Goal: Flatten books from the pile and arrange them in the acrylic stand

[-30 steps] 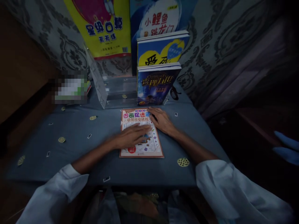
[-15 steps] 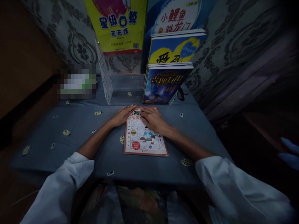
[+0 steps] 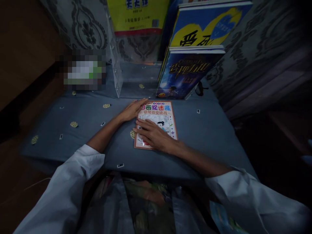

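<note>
A thin picture book [image 3: 168,113] with an orange border and colourful Chinese title lies flat on the grey-blue tablecloth. At its upper left edge rests my left hand [image 3: 133,110], fingers stretched out over the corner. My right hand [image 3: 156,136] lies across the lower middle of the cover with its fingers spread, hiding much of the drawing beneath. Both hands are open, palms down, and grip nothing.
Behind the book stands a clear acrylic rack [image 3: 117,76]. It holds a yellow workbook [image 3: 138,18], a blue and yellow book [image 3: 207,27] and a dark blue book [image 3: 187,74]. Dark glasses [image 3: 200,89] lie right of it. A blurred-out object [image 3: 84,70] sits at the back left.
My right hand has slid down the cover from the title to the lower part, uncovering the title. My left hand stays at the upper left edge. The view has tilted downward.
</note>
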A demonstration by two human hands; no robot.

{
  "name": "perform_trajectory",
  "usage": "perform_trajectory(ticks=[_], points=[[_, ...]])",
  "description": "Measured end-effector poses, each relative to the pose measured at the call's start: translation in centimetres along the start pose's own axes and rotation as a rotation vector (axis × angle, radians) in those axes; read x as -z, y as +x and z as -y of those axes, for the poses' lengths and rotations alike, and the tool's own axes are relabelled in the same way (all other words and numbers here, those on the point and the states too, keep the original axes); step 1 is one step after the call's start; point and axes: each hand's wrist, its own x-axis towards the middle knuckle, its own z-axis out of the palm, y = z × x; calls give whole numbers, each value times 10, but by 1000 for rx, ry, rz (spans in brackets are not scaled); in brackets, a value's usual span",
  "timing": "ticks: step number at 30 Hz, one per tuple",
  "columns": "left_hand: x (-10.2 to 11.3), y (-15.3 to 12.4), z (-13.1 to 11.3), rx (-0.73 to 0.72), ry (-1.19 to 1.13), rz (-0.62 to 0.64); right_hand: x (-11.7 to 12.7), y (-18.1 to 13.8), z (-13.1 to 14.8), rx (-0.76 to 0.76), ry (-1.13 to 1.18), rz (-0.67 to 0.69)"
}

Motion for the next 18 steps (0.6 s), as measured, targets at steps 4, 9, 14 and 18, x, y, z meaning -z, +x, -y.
perform_trajectory(ticks=[4, 9, 14, 18], points=[[-1, -1, -1, 11, 35, 14, 0, -15, 29, 53, 20, 54], [0, -1, -4, 11, 57, 23, -6, -26, 63, 82, -25, 100], [3, -2, -8, -13, 94, 36, -8, -29, 76, 52, -10, 75], [4, -2, -10, -11, 94, 47, -5, -40, 76, 5, 7, 69]])
